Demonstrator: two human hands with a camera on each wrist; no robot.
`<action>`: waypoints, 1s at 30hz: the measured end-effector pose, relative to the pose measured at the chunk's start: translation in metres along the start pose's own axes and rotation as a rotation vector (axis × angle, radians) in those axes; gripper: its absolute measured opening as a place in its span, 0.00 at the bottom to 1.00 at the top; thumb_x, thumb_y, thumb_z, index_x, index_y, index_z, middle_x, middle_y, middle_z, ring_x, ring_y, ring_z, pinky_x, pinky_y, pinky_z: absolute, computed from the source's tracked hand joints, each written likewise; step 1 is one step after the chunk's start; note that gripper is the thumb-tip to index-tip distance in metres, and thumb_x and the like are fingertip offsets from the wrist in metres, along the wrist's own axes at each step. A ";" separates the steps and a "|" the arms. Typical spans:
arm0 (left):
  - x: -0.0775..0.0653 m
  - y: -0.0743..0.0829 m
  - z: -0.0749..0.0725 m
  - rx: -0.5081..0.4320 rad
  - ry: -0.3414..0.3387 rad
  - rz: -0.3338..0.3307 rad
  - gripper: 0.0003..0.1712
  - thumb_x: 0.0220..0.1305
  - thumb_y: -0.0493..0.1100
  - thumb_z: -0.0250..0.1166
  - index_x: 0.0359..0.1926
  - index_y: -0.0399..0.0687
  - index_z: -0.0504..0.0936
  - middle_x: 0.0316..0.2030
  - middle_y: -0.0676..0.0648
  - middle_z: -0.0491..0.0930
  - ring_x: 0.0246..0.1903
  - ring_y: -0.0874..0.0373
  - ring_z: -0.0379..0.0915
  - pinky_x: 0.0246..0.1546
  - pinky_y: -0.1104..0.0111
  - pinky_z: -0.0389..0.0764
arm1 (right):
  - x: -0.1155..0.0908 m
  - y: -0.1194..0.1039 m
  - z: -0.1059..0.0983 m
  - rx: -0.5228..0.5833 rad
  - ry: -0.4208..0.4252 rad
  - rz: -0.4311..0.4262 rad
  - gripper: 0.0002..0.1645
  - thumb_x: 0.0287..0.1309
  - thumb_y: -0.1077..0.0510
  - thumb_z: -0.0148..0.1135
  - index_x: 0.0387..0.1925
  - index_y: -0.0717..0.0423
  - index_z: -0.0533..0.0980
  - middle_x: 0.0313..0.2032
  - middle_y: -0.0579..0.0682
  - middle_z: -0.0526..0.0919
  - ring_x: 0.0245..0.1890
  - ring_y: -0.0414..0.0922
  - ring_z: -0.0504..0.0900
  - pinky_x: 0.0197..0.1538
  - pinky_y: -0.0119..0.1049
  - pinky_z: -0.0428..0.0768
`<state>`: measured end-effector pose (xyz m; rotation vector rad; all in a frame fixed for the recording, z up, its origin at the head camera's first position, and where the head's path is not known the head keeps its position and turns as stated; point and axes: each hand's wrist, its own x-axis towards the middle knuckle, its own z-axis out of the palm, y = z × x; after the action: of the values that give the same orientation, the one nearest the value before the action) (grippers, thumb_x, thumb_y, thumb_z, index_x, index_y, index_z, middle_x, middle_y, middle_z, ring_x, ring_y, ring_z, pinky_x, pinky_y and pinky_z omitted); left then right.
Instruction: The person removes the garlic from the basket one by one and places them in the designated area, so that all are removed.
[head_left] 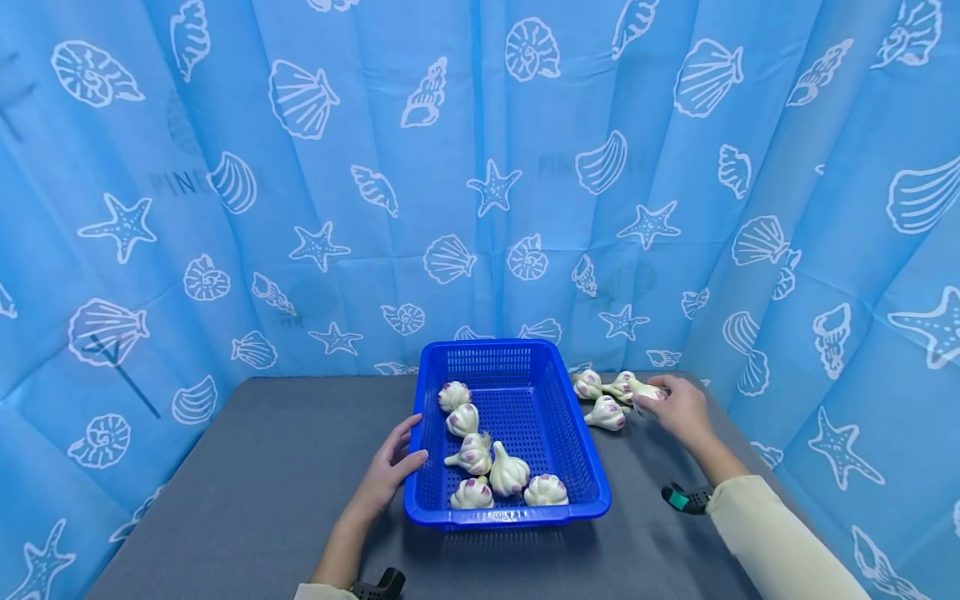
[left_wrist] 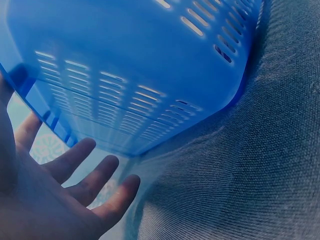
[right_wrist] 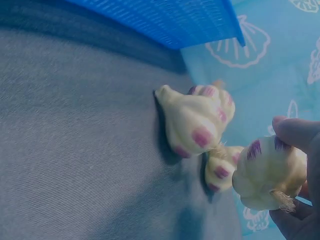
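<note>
A blue plastic basket (head_left: 596, 475) with slotted walls stands on the grey table, several white garlic bulbs (head_left: 510, 471) with purple patches lying along its left side and near end. At the basket's left rim is my left hand (head_left: 381, 473), its thumb right at the edge; the left wrist view shows the fingers (left_wrist: 102, 177) spread and loosely bent beside the outer wall. To the right of the basket, my right hand (head_left: 686, 412) pinches a garlic bulb (right_wrist: 265, 172) between thumb and fingers. Three more bulbs (right_wrist: 195, 122) lie close to it on the table.
The grey cloth-covered table (head_left: 300, 467) extends to both sides of the basket. A blue curtain (head_left: 480, 250) with white shell and starfish prints hangs behind the table and along its sides. Black bands (head_left: 686, 498) sit at both wrists.
</note>
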<state>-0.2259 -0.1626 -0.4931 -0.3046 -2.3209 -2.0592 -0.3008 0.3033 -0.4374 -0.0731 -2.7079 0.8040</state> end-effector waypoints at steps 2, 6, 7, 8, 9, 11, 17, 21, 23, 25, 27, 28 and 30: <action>0.000 0.000 0.000 -0.003 -0.001 0.003 0.34 0.68 0.47 0.59 0.72 0.58 0.61 0.67 0.33 0.61 0.62 0.31 0.62 0.53 0.38 0.70 | -0.001 0.004 0.002 -0.008 -0.022 0.007 0.29 0.57 0.51 0.69 0.51 0.70 0.76 0.49 0.71 0.77 0.49 0.66 0.74 0.47 0.58 0.72; -0.001 0.000 0.000 -0.005 -0.004 0.003 0.34 0.68 0.47 0.60 0.72 0.58 0.61 0.67 0.33 0.61 0.62 0.31 0.62 0.53 0.38 0.70 | -0.005 0.011 0.004 -0.018 -0.035 0.010 0.29 0.56 0.51 0.69 0.50 0.71 0.76 0.49 0.72 0.77 0.51 0.68 0.72 0.51 0.60 0.70; -0.001 0.000 0.000 -0.005 -0.004 0.003 0.34 0.68 0.47 0.60 0.72 0.58 0.61 0.67 0.33 0.61 0.62 0.32 0.62 0.53 0.39 0.70 | -0.006 0.013 0.005 -0.023 -0.038 0.013 0.29 0.55 0.51 0.69 0.49 0.71 0.77 0.49 0.72 0.77 0.51 0.68 0.72 0.51 0.60 0.70; -0.001 0.000 0.000 -0.004 -0.004 0.003 0.33 0.68 0.47 0.60 0.72 0.58 0.61 0.67 0.33 0.61 0.62 0.32 0.62 0.53 0.39 0.70 | -0.007 0.014 0.005 -0.028 -0.043 0.020 0.29 0.55 0.51 0.70 0.49 0.71 0.77 0.48 0.72 0.77 0.50 0.68 0.73 0.51 0.60 0.70; -0.001 0.000 0.000 -0.004 -0.004 0.002 0.33 0.68 0.47 0.60 0.72 0.58 0.61 0.67 0.33 0.61 0.62 0.32 0.62 0.53 0.39 0.70 | -0.008 0.016 0.006 -0.031 -0.052 0.032 0.29 0.55 0.51 0.69 0.49 0.71 0.77 0.48 0.72 0.77 0.50 0.68 0.73 0.51 0.59 0.71; -0.001 0.000 0.000 -0.003 -0.003 0.001 0.33 0.68 0.47 0.60 0.72 0.59 0.61 0.67 0.34 0.61 0.62 0.32 0.62 0.53 0.39 0.70 | -0.010 0.019 0.007 -0.036 -0.076 0.055 0.29 0.55 0.50 0.69 0.49 0.71 0.77 0.48 0.71 0.77 0.49 0.67 0.74 0.49 0.59 0.72; 0.000 0.000 0.000 0.005 -0.002 0.007 0.34 0.68 0.48 0.59 0.72 0.59 0.61 0.68 0.34 0.61 0.63 0.32 0.61 0.53 0.38 0.69 | -0.015 0.025 0.008 -0.042 -0.146 0.088 0.30 0.57 0.50 0.68 0.51 0.71 0.76 0.49 0.72 0.76 0.50 0.67 0.73 0.49 0.59 0.72; 0.001 -0.001 0.000 0.008 0.002 0.006 0.34 0.68 0.46 0.59 0.73 0.57 0.60 0.68 0.33 0.61 0.62 0.31 0.61 0.53 0.38 0.69 | -0.016 0.026 0.011 -0.042 -0.159 0.095 0.30 0.57 0.51 0.68 0.52 0.71 0.75 0.50 0.72 0.76 0.51 0.67 0.73 0.50 0.59 0.72; 0.002 -0.002 0.000 0.014 0.003 0.004 0.34 0.69 0.45 0.58 0.73 0.55 0.60 0.67 0.32 0.61 0.62 0.30 0.61 0.53 0.38 0.70 | -0.016 0.027 0.013 -0.045 -0.160 0.094 0.30 0.57 0.51 0.68 0.52 0.71 0.75 0.50 0.72 0.75 0.51 0.67 0.73 0.50 0.60 0.71; 0.002 -0.002 0.001 0.024 0.003 0.002 0.33 0.69 0.43 0.58 0.73 0.52 0.59 0.67 0.30 0.60 0.62 0.30 0.61 0.52 0.38 0.70 | -0.016 0.029 0.015 -0.048 -0.158 0.087 0.30 0.57 0.52 0.69 0.53 0.71 0.74 0.51 0.72 0.75 0.51 0.67 0.72 0.51 0.60 0.71; 0.002 -0.002 0.002 0.030 0.003 0.005 0.33 0.69 0.41 0.57 0.73 0.49 0.59 0.66 0.29 0.60 0.61 0.29 0.61 0.52 0.38 0.70 | -0.015 0.030 0.017 -0.048 -0.151 0.068 0.30 0.57 0.52 0.68 0.54 0.71 0.74 0.52 0.72 0.75 0.52 0.68 0.72 0.52 0.60 0.71; 0.002 -0.002 0.002 0.032 0.003 0.005 0.34 0.69 0.41 0.57 0.73 0.49 0.59 0.66 0.29 0.60 0.61 0.29 0.61 0.52 0.38 0.70 | -0.015 0.031 0.018 -0.047 -0.147 0.055 0.31 0.57 0.52 0.68 0.54 0.71 0.73 0.52 0.73 0.75 0.53 0.68 0.71 0.52 0.61 0.70; 0.002 -0.003 0.001 0.028 0.004 0.004 0.34 0.69 0.42 0.58 0.73 0.51 0.59 0.67 0.30 0.60 0.62 0.29 0.61 0.53 0.38 0.70 | -0.014 0.033 0.021 -0.046 -0.137 0.023 0.31 0.56 0.53 0.68 0.55 0.71 0.73 0.53 0.73 0.74 0.54 0.69 0.70 0.53 0.62 0.69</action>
<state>-0.2285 -0.1617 -0.4962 -0.3038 -2.3431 -2.0219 -0.2951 0.3186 -0.4757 -0.0612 -2.8594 0.7795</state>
